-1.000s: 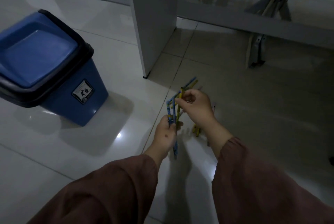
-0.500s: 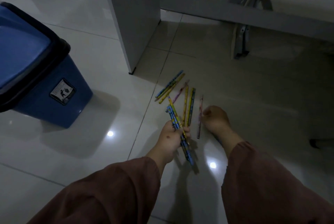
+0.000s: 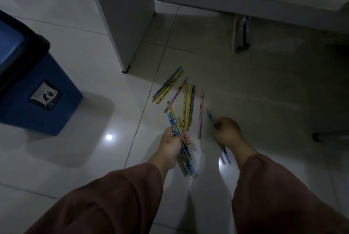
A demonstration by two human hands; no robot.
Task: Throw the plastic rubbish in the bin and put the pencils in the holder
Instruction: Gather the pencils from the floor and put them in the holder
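Several patterned pencils lie scattered on the tiled floor ahead of me. My left hand grips a small bundle of blue and yellow pencils that sticks out above and below my fist. To the right, my right hand pinches a single blue pencil just above the floor, beside a pink pencil. A blue bin with a black rim and closed lid stands at the left. No holder is in view.
A white panel leg stands just behind the pencils. A grey frame with a metal foot runs across the back right. Another dark foot shows at the right edge. The light is dim.
My right hand let go of the bundle, dropped to the floor and took hold of one blue pencil. The left hand keeps its bundle. The view shifted right, so the bin sits further left.
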